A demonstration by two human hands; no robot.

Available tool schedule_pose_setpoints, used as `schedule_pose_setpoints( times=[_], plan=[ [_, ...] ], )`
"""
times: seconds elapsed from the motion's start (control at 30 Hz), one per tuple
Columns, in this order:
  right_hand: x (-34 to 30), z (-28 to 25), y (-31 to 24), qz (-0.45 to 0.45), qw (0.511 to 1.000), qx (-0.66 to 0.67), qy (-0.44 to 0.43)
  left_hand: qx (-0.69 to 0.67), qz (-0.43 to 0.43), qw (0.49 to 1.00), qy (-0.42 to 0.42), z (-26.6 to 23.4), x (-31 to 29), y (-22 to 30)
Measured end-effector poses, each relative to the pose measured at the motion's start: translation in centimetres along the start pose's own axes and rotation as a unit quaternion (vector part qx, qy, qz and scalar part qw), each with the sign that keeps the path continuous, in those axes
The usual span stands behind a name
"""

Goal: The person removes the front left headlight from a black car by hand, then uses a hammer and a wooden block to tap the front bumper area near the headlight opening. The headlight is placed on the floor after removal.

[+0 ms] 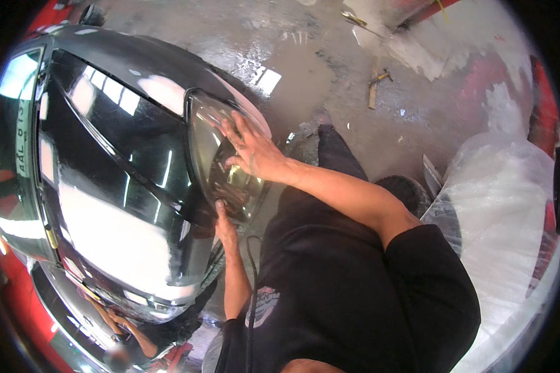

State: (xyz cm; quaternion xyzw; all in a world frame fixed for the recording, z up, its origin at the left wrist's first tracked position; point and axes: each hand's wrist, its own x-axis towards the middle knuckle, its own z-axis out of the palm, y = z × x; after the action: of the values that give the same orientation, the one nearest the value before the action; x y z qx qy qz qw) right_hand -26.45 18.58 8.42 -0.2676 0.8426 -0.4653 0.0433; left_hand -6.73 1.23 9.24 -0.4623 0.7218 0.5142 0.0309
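A clear-lensed car headlight (206, 133) sits at the front corner of a glossy black car (140, 133), just left of my body. My right hand (252, 149) lies across the lens with its fingers spread and stretched out. Lower down, my left hand (226, 229) grips the headlight's near lower edge. Its thumb points up on the lens rim, and the other fingers are hidden beneath. The headlight's lower part is partly covered by reflections.
A hammer (373, 87) lies on the wet, grey-stained floor (298, 68). Clear plastic sheeting (498, 230) covers a bulky thing at the right. At the lower left, another person's hands (115, 318) are near the car's far side. A dark cord (251, 292) hangs along my front.
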Motion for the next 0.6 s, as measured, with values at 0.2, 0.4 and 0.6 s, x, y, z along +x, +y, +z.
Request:
schedule_pose_setpoints(
  times=[0.2, 0.4, 0.6],
  plan=[
    [0.3, -0.5, 0.2, 0.005, 0.999, 0.006, -0.038, 0.113, -0.016, 0.992, -0.048, -1.6, -1.1, 1.3],
    [0.3, -0.5, 0.2, -0.008, 0.999, -0.029, -0.04, 0.117, -0.069, 0.989, -0.066, -1.9, -0.6, 0.7],
    [2.3, -4.4, 3.7, 0.009, 0.995, 0.018, -0.097, 0.132, -0.001, 0.991, -0.025, -1.7, -0.4, -1.1]
  ],
)
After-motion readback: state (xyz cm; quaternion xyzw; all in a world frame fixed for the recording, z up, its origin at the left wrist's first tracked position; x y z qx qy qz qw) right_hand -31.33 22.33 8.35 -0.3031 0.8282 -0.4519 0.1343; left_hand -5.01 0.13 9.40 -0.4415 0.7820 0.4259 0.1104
